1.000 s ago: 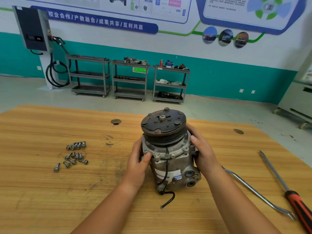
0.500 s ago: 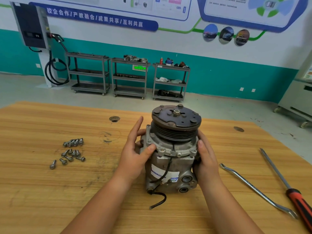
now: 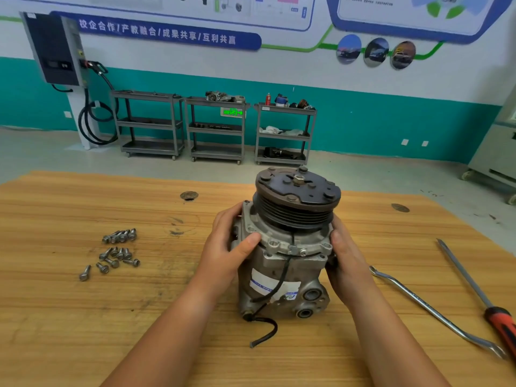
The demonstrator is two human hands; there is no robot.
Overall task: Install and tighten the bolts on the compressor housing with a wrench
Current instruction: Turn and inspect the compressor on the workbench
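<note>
A grey metal compressor [image 3: 284,277] stands upright on the wooden table [image 3: 83,317], its dark pulley disc [image 3: 297,188] on top and a black wire hanging down its front. My left hand [image 3: 226,247] grips the left side of the housing flange, thumb on the rim. My right hand [image 3: 347,258] clasps the right side. Several loose bolts [image 3: 118,251] lie in a cluster on the table to the left. A long silver wrench [image 3: 435,311] lies on the table to the right, untouched.
A screwdriver [image 3: 480,297] with a red and black handle lies right of the wrench near the table edge. Two round holes [image 3: 189,195] mark the tabletop. Metal shelf carts [image 3: 215,129] and a wall charger [image 3: 53,48] stand far behind.
The compressor has shifted a little to the right and turned between my hands. My left hand's fingers, spread half a second ago, now wrap the flange.
</note>
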